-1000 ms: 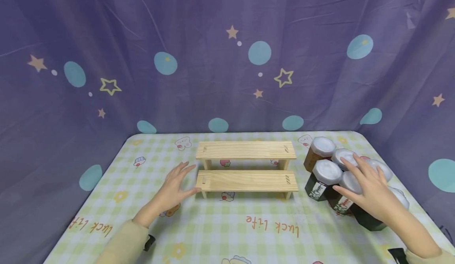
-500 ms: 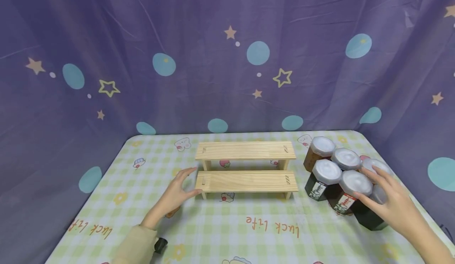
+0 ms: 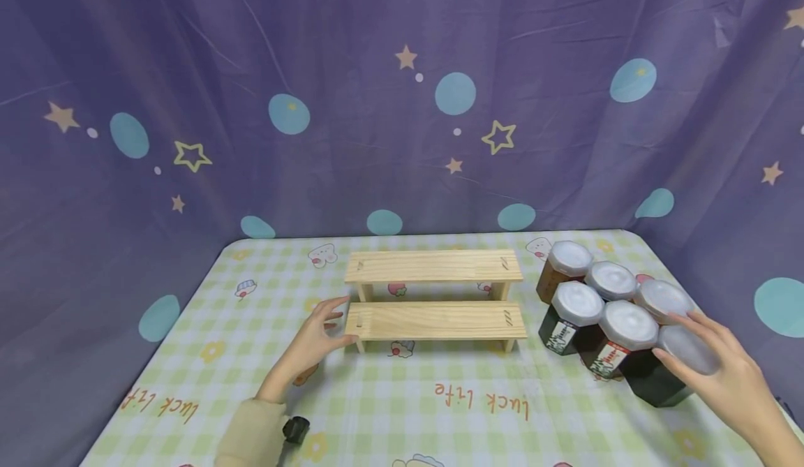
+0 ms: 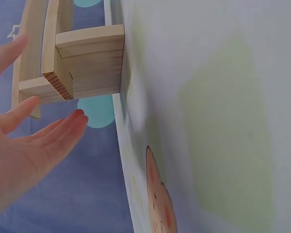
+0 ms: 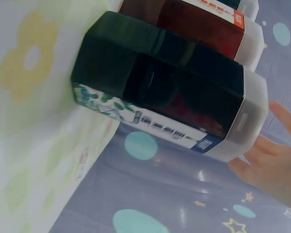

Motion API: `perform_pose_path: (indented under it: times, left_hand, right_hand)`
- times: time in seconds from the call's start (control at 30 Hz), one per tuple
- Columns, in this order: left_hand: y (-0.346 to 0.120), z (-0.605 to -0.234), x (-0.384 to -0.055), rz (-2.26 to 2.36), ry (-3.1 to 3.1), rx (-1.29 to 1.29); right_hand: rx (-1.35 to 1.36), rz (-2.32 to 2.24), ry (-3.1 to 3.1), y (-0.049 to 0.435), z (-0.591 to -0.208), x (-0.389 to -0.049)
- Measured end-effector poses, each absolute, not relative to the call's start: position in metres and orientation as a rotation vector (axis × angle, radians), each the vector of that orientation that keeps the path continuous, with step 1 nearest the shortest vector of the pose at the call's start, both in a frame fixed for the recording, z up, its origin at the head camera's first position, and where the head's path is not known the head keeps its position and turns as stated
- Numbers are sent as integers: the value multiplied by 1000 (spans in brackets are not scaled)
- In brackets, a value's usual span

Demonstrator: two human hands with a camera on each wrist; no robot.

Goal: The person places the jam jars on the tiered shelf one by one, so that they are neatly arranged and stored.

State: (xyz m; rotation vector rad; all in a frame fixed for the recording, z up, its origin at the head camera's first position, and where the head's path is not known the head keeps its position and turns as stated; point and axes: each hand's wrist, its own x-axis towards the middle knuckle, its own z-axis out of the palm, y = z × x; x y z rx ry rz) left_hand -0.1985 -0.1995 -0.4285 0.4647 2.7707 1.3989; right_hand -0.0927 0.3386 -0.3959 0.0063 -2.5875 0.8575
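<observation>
At the right of the head view, several hexagonal jars with frosted white lids stand in two rows. My right hand (image 3: 728,376) is around the lid of the nearest dark green jar (image 3: 652,382), fingers spread at its far side and thumb at its left. In the right wrist view, that jar (image 5: 184,82) stands upright beside a brown jar, and fingertips (image 5: 237,165) show right at its lid. My left hand (image 3: 317,334) rests relaxed at the left end of a two-step wooden rack (image 3: 433,319), its thumb and fingers apart.
A brown jar (image 3: 553,280) stands in the far left corner of the group. Green checked cloth (image 3: 402,411) covers the table. Purple curtains (image 3: 352,90) with stars and blue dots hang behind and at both sides.
My right hand has moved right and nearer, from over the middle of the jars to the nearest jar's lid. My left hand has barely shifted beside the rack. The jars stay put.
</observation>
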Motion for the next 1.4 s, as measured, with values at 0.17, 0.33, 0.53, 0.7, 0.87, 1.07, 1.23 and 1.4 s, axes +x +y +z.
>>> perform_pose_path:
  times: [0.17, 0.33, 0.53, 0.7, 0.87, 1.07, 1.23, 1.4]
  left_hand:
    - [-199, -429, -201, 1415, 2736, 451]
    - [-198, -428, -203, 1419, 2713, 440]
    - [-198, -427, -204, 1438, 2657, 422]
    - [-197, -428, -206, 1450, 2628, 439]
    - [-196, -427, -207, 1420, 2639, 442]
    - [-195, -425, -209, 1411, 2633, 393]
    - [-195, -424, -211, 1412, 2627, 416]
    - [-196, -423, -213, 1397, 2628, 434]
  right_hand:
    - [-54, 869, -2593, 345, -402, -86]
    - [-63, 880, -2552, 351, -409, -83]
    - [-62, 868, -2516, 359, -421, -85]
    - [-86, 915, -2539, 363, -427, -85]
    - [-110, 979, -2537, 363, -426, -85]
    - [-130, 990, -2553, 363, -427, -86]
    - [-150, 964, -2564, 364, -431, -86]
    - [-174, 901, -2615, 366, -434, -89]
